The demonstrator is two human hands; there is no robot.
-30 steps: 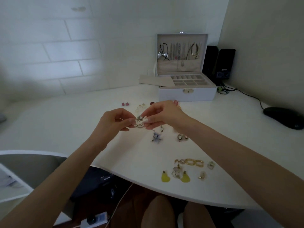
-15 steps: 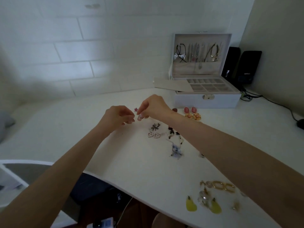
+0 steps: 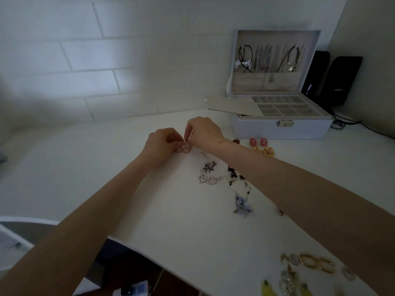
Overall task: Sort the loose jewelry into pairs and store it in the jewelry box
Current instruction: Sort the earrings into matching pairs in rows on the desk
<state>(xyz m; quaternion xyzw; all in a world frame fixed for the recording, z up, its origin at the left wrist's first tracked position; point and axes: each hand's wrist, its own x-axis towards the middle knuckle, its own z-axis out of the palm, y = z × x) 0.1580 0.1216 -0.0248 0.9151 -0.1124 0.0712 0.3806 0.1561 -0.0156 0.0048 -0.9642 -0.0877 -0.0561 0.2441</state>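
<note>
My left hand (image 3: 161, 144) and my right hand (image 3: 205, 133) meet fingertip to fingertip low over the white desk (image 3: 149, 210). Between them they pinch a pair of small pink earrings (image 3: 185, 148), which sits at the desk surface. The white jewelry box (image 3: 282, 130) stands open at the back right, with necklaces hanging in its lid and bare compartments in its tray. To the right of my hands lie pearl heart earrings (image 3: 207, 180), a dark bow earring (image 3: 209, 166), black beaded pieces (image 3: 234, 176) and a blue flower earring (image 3: 242, 205).
Pink oval earrings (image 3: 258, 142) and yellow round ones (image 3: 267, 151) lie in front of the box. Gold chain earrings (image 3: 310, 262) and yellow drops (image 3: 268, 289) are near the front edge. A loose tray panel (image 3: 233, 105) leans on the box. Black speakers (image 3: 333, 80) stand behind it.
My hands let go of the heart and bow earrings, which now lie on the desk. Both hands moved away and to the left, down onto the small pink earrings.
</note>
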